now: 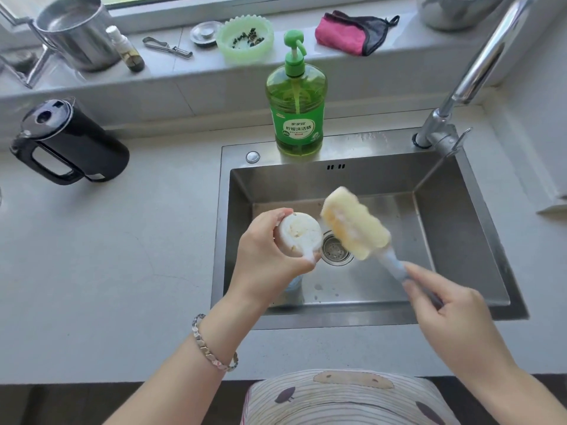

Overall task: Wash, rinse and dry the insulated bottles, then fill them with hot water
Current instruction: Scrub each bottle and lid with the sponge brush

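Hands are both busy over the sink [478, 228]. Left hand [267, 256] is wrapped snug around a small white lid [299, 234], fingers curled behind it, thumb along the bottom edge, suds on its face. Can't honestly tell if it's a lid or the bottle's end, and there's something bluish and blurry just below that hand that I can't make out either. Right hand [451, 308] is pinched closed on the pale handle of a sponge brush [356, 223], whose yellow foam head sits just right of the lid, nearly touching it, foamy on one side.

Counting from the grips: one drain strainer [336, 251] directly under the brush head, one green pump bottle of dish soap [296, 99] beyond on the sink's back rim, one chrome faucet [478, 65] off to the far right, one black kettle [66, 142] on the counter well to the left.

Pale grey countertop [107, 271], stainless basin. Windowsill ledge behind holds one steel mug [76, 32], one small spray bottle [127, 49], one green dish [244, 38], one pink cloth [346, 33]. One bracelet [211, 348] on the left wrist.
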